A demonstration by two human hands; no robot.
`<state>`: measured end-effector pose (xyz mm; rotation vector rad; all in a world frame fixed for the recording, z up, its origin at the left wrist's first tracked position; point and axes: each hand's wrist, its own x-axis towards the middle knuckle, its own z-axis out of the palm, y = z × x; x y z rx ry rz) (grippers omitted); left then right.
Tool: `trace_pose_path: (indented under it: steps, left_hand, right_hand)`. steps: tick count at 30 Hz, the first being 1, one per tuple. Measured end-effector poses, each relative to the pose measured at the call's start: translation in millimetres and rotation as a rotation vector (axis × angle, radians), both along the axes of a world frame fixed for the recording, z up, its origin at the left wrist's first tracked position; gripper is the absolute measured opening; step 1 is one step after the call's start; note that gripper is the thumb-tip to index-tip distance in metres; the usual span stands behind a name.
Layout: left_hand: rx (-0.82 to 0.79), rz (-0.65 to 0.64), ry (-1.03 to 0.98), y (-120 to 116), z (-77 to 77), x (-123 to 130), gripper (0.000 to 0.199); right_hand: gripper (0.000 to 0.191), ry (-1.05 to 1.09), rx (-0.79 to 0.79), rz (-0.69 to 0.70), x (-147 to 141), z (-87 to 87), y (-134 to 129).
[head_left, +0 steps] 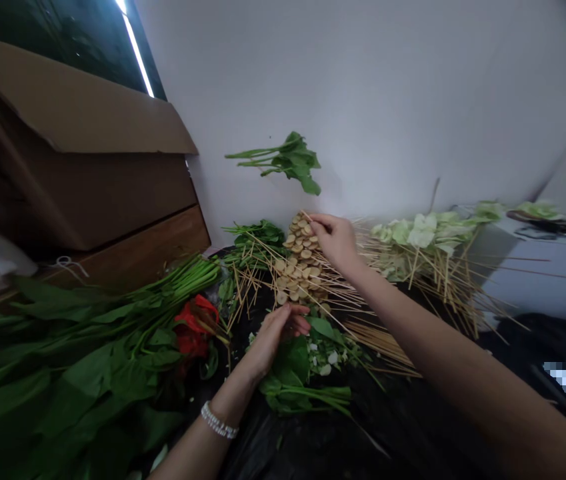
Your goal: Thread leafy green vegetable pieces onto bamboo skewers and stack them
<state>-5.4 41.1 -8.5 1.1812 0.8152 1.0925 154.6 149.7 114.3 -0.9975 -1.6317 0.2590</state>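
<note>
My right hand [335,241] pinches the end of a thin wooden skewer at the top of a pile of skewered round beige slices [299,270]. Below that pile, my left hand [273,333], with a beaded bracelet on its wrist, is held with its fingers loosely curved and apart, and nothing shows in it. Under and beside it lie green leaves with cut stems [307,393] and small pale bits [330,360]. Bare skewers [377,343] lie fanned beneath my right forearm. A leafy sprig [295,160] appears against the white wall behind.
Long leafy greens [87,353] with a red wrapping [197,327] fill the left. A cardboard box [113,187] stands behind them. Skewered pale green leaves [427,233] are piled at the right. Skewered greens [257,243] lie left of the slices. Black plastic [313,447] covers the work surface.
</note>
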Motion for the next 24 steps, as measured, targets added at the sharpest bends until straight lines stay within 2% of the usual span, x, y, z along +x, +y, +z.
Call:
trace_pose_path:
  steps: [2,6,13,16,19,24]
  left_hand:
    - [0.010,-0.014,-0.003,-1,0.3,0,0.049]
    - [0.022,-0.029,-0.007,-4,1.1,2,0.047]
    - [0.022,-0.055,0.007,-5,1.9,2,0.049]
    - [0.026,-0.066,-0.004,-4,2.3,1,0.051]
    - [0.031,-0.076,-0.003,-3,3.2,1,0.050]
    - [0.029,-0.070,0.040,-4,7.1,1,0.049]
  right_hand:
    - [0.027,-0.162,0.012,-0.068,-17,-2.3,16]
    - [0.028,-0.285,-0.007,-0.087,-49,-2.3,42]
    - [0.028,-0.497,-0.211,-0.120,-82,-17.2,66]
    - [0.019,-0.624,-0.334,-0.106,-90,-23.2,70]
    - [0.027,-0.737,-0.393,-0.070,-94,-22.2,67]
    - [0.021,-0.804,-0.298,-0.027,-71,-11.7,42]
